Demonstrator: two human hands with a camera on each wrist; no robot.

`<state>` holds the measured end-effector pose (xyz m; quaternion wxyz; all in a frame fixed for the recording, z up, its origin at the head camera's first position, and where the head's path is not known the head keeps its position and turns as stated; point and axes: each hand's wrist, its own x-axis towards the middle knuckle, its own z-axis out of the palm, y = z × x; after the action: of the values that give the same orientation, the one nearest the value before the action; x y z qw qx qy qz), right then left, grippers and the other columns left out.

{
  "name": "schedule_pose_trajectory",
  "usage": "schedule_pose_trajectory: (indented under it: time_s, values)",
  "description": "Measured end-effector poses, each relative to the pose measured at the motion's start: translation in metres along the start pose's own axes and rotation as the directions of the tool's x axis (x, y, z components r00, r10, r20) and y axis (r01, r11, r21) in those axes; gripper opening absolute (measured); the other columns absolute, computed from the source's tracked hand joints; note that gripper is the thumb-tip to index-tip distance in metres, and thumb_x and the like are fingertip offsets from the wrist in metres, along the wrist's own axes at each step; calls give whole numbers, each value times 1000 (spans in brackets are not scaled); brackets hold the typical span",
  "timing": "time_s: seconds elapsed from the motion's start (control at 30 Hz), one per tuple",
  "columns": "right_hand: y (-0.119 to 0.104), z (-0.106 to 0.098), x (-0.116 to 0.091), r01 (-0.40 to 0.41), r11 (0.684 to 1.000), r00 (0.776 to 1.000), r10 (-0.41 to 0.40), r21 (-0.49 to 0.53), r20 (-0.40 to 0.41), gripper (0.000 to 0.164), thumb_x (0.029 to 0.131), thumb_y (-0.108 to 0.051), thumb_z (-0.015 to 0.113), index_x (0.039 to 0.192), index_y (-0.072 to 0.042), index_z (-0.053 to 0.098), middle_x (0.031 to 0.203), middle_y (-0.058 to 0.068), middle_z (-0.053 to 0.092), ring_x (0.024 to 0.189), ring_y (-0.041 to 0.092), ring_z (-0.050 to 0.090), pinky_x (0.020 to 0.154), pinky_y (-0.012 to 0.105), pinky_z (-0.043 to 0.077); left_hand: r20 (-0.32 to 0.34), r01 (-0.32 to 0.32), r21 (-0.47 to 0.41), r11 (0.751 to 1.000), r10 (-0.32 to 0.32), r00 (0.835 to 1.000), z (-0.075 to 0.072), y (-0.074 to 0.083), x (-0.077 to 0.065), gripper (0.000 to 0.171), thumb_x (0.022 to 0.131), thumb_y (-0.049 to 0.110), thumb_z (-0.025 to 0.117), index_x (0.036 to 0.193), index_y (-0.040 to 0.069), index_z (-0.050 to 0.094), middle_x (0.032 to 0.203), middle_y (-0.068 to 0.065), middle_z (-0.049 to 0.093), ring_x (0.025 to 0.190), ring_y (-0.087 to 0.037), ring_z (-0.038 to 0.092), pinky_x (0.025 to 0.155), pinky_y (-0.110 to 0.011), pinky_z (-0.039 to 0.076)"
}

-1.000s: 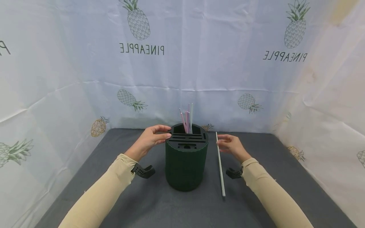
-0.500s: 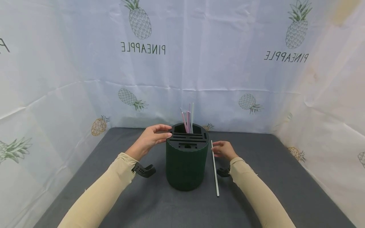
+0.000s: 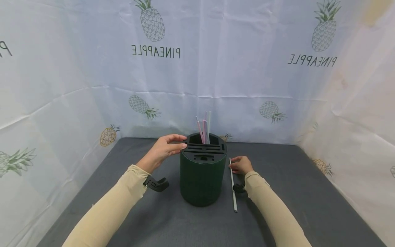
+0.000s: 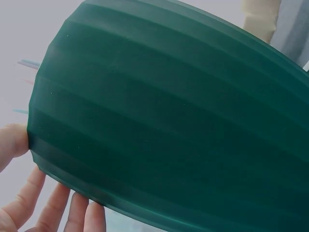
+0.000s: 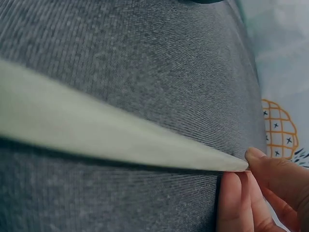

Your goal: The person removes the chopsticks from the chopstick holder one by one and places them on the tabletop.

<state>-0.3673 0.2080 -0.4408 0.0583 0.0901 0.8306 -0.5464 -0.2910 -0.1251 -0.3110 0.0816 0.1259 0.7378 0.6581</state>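
Note:
A dark green, round knife block (image 3: 201,183) with a slotted black top stands mid-table. My left hand (image 3: 160,152) holds its upper left rim; the left wrist view has the thumb at the top edge and the fingertips (image 4: 54,205) against the side. To the block's right, my right hand (image 3: 242,165) pinches the far, thin end of a pale chopstick (image 3: 233,193) between thumb and fingers. In the right wrist view the chopstick stretches low over the dark cloth, towards the camera. Several pink and pale chopsticks (image 3: 204,132) stand in the block's rear compartment.
Dark grey ribbed cloth (image 3: 145,219) covers the table. White curtains (image 3: 234,65) printed with pineapples rise behind it and at both sides. A black wrist strap (image 3: 157,184) sits on the left arm, and another strap (image 3: 239,188) on the right.
My right hand has come down and left, towards the knife block, carrying the chopstick closer to the block's side. The left hand keeps its place on the rim.

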Motion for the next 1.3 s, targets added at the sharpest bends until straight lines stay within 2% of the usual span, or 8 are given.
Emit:
schedule_pose_trajectory:
  time_s: [0.13,0.53,0.77,0.93,1.03,1.13,1.2,1.3]
  values:
    - [0,2,1,-5,1000,1000,4,-28,-31,37,79,4,74,115,7,62,90,16,70,68,13,65,61,29,60,1,-1,0,1000,1,1000,0,1,0,42,92,15,68,131,4,56,137,-13,49,119,-26,56,107,-45,44]
    - [3,5,4,5,996,999,-8,-94,-33,36,79,2,76,112,5,64,100,20,65,68,13,66,60,28,59,12,-3,-4,1000,3,1000,0,0,-1,44,90,16,69,131,4,56,136,-14,50,117,-24,56,108,-46,42]
    - [3,-2,1,-7,1000,1000,7,15,21,41,84,-2,73,121,7,59,102,19,68,74,13,67,68,31,60,5,0,-1,1000,0,1000,1,0,-1,43,91,16,69,131,5,56,136,-13,50,118,-25,56,108,-45,43]
    - [-5,-11,-3,53,988,997,-62,144,56,45,91,-9,66,131,8,52,119,24,64,93,23,68,83,36,59,6,5,2,1000,-5,1000,1,1,-1,44,91,17,69,131,5,56,136,-13,50,118,-25,55,108,-45,42]
    - [-19,-20,-11,128,968,987,-146,216,66,50,95,-15,63,138,6,46,133,25,54,113,30,62,94,39,54,6,7,1,1000,-7,1000,0,1,-1,44,91,18,69,131,5,56,136,-13,50,118,-25,55,108,-45,42]
    - [-41,-30,-22,197,929,971,-229,312,68,53,97,-22,61,142,0,43,135,19,52,121,29,57,99,36,51,9,8,-4,1000,-8,1000,0,1,-1,44,91,18,69,131,5,56,136,-13,50,119,-25,55,109,-45,42]
    - [-59,-37,-31,249,888,954,-293,386,59,50,97,-23,60,141,-4,44,129,10,54,119,24,58,98,32,51,11,7,-6,1000,-7,1000,0,1,-1,45,91,18,69,131,5,56,137,-13,49,119,-25,55,109,-45,42]
    - [-87,-44,-49,329,802,914,-403,499,45,43,98,-20,58,136,-6,46,121,2,55,114,17,59,95,26,53,14,5,-4,1000,-5,1000,0,1,-1,45,91,18,69,132,5,56,138,-13,49,120,-26,55,109,-45,42]
